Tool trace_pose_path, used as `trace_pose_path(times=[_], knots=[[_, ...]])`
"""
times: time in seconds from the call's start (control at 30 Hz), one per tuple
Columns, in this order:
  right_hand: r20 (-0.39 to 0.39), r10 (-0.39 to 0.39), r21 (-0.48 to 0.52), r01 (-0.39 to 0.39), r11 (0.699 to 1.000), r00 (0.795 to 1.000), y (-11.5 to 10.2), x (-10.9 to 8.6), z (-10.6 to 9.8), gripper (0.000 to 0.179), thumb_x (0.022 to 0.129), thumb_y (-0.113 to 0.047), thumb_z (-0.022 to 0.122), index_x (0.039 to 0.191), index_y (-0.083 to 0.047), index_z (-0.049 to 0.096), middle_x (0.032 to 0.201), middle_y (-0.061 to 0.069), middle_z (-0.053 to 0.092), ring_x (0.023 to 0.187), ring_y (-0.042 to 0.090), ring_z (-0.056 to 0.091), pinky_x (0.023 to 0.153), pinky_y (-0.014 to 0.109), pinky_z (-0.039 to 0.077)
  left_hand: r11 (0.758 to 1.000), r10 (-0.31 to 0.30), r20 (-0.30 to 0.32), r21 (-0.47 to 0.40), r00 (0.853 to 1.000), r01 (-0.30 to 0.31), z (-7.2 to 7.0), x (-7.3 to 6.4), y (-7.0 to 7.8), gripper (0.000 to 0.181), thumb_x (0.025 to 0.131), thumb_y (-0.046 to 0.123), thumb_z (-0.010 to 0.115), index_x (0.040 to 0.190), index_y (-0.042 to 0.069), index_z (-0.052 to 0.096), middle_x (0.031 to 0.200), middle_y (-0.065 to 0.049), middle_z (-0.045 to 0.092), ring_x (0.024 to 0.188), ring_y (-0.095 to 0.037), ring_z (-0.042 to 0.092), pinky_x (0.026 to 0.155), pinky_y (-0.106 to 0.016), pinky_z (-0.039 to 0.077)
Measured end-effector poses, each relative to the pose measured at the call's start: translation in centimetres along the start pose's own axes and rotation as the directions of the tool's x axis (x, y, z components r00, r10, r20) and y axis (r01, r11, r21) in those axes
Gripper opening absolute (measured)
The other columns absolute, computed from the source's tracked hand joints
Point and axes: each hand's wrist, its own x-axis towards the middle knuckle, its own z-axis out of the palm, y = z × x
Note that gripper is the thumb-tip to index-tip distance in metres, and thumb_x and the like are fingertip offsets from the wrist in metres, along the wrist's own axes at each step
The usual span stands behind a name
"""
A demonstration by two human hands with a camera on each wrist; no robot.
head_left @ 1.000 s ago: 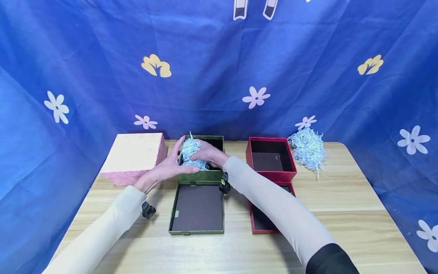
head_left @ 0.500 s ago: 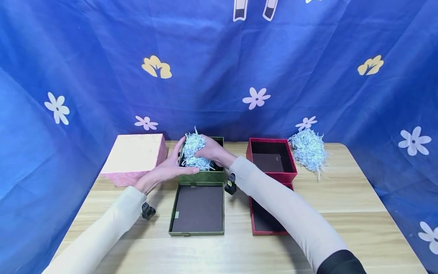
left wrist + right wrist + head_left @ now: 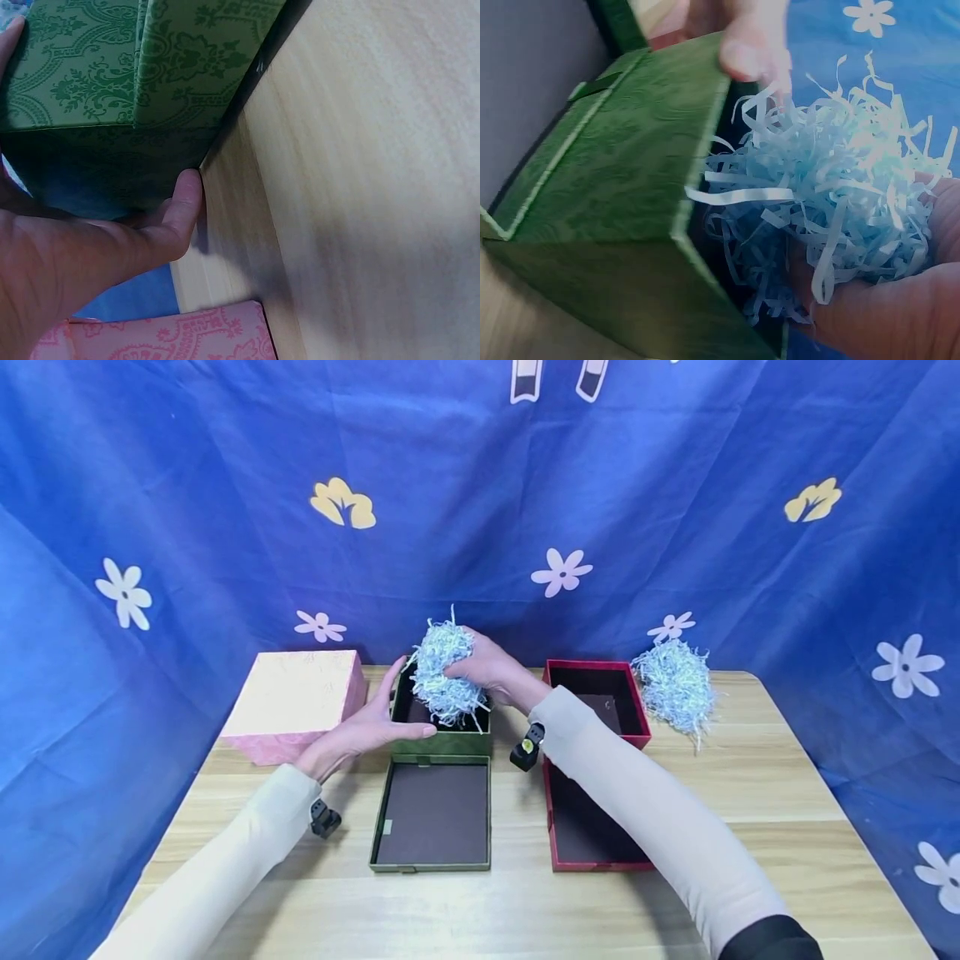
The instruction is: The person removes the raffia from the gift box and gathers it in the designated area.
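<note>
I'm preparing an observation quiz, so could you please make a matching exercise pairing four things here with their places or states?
1. Pink box
2. Left hand
3. Right hand
4. Red box

A. Grips a bundle of blue shreds
B. Beside a second shred pile
C. Leftmost box in the head view
D. Touches the green box

Pairs: 1-C, 2-D, 3-A, 4-B

On the table (image 3: 750, 777), left to right before a curtain (image 3: 450, 527), sit a left box (image 3: 292, 697), a middle box (image 3: 442, 744) behind one lid (image 3: 431, 814), a shred bundle (image 3: 444, 668) at its mouth, a right box (image 3: 588, 680) behind another lid (image 3: 588, 818), and a shred pile (image 3: 675, 689).
</note>
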Motion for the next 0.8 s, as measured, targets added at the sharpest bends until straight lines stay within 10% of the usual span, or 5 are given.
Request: trace_pose_path(times=[0.4, 0.8], knots=[[-0.015, 0.007, 0.136, -0.005, 0.991, 1.0, -2.9, -2.5, -3.4, 0.073, 0.097, 0.02, 0.059, 0.162, -0.009, 0.041, 0.138, 0.017, 0.061, 0.111, 0.028, 0.064, 0.098, 0.048, 0.059, 1.0, -0.015, 0.003, 0.02, 1.0, 0.015, -0.2, 0.0, 0.0, 0.131, 0.093, 0.034, 0.091, 0.174, 0.04, -0.013, 0.18, -0.003, -0.019, 0.163, -0.044, -0.008, 0.124, -0.075, 0.012], [-0.042, -0.025, 0.122, 0.03, 0.992, 0.999, -2.7, -5.2, -8.8, 0.072, 0.099, 0.017, 0.056, 0.164, -0.008, 0.038, 0.143, 0.018, 0.057, 0.113, 0.026, 0.062, 0.084, 0.035, 0.062, 1.0, -0.014, 0.005, 0.011, 1.0, 0.014, -0.1, -0.1, 0.1, 0.13, 0.094, 0.034, 0.09, 0.174, 0.042, -0.011, 0.18, 0.002, -0.019, 0.164, -0.041, -0.006, 0.124, -0.074, 0.013]])
